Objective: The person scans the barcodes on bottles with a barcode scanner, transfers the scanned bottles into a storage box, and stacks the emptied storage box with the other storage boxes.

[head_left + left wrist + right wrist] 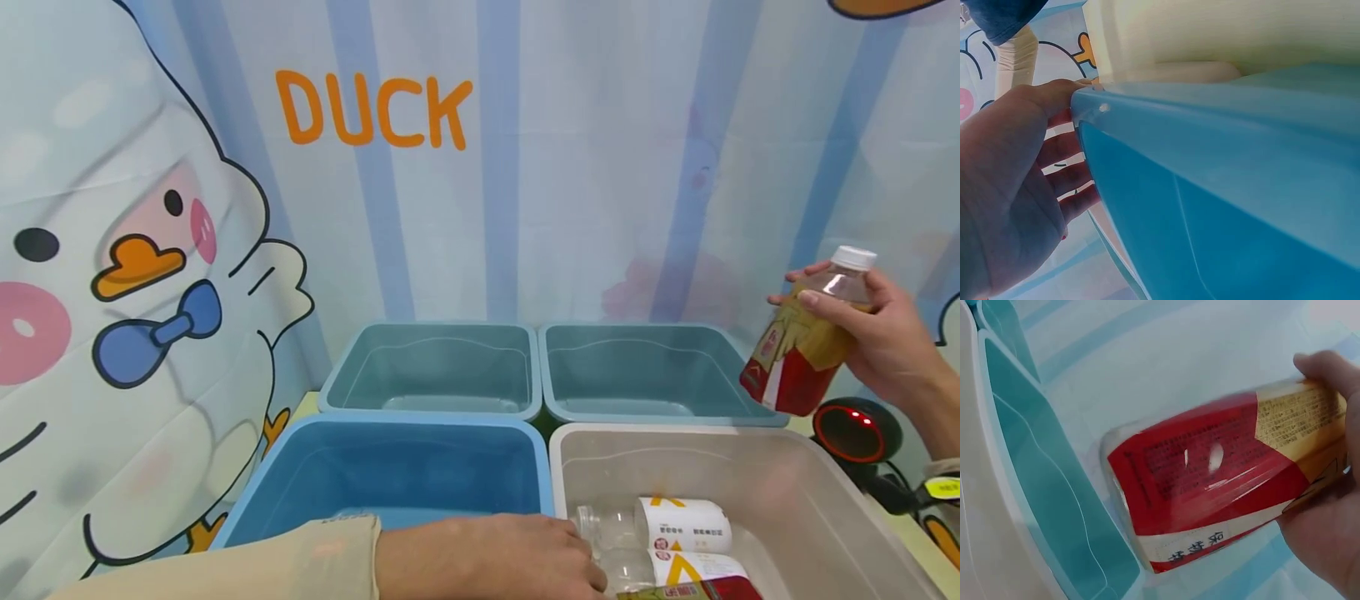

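The right hand (892, 323) is raised at the right, its grip closed round a capped bottle (810, 346), with the thumb across the near face and the fingers wrapping behind. The bottle hangs tilted, cap up, base toward the lower left, by the right end of the rear teal bin (630, 375). The left forearm reaches across low, the left hand (517, 550) palm down, relaxed fingers touching the blue bin's (435, 467) rim.
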A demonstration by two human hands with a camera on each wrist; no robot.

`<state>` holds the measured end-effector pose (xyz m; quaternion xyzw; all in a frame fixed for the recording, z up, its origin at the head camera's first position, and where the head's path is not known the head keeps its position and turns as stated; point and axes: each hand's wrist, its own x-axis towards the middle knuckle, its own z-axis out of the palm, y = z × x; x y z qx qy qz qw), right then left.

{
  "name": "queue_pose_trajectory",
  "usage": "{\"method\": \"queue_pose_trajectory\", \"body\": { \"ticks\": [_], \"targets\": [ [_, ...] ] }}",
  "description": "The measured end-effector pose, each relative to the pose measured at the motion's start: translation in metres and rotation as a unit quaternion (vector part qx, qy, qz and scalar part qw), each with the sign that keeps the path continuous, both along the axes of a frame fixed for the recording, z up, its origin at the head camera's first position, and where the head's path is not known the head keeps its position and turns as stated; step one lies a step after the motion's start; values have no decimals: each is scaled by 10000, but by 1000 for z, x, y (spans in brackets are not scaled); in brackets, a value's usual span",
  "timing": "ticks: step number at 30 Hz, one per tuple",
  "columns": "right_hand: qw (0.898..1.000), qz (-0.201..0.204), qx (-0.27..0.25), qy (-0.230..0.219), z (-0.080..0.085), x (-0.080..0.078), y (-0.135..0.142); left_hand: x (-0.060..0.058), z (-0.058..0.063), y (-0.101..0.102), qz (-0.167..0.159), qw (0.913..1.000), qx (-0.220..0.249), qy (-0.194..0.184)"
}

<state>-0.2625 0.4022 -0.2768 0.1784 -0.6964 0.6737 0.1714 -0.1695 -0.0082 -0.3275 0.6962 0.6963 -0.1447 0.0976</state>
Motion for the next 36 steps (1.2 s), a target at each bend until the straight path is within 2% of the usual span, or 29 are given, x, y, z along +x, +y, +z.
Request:
{"method": "queue_pose_trajectory", "body": {
  "ticks": [3,6,9,13,22,29,36],
  "targets": [
    [9956,-818,440,-117,0,3,1,1,-1,0,-4,10000,20,82],
    [9765,-1772,1188,-320,0,5,1,1,-1,0,-13,9999,49,118],
    [9550,-2368,1740,-391,-2,4,2,1,-1,0,-8,10000,42,75],
    [9460,-2657,1797,-475,-6,3,4,0,-1,0,-26,10000,51,69],
    [9411,-2834,1767,-530,-15,-1,15,2,-1,0,70,9999,76,31],
    [9244,-3227,1942,-601,-24,-1,20,2,-1,-1,169,9997,166,-107],
    [9209,-3354,1901,-573,-30,-1,25,1,-1,-2,199,9995,174,-143]
  ]
}}
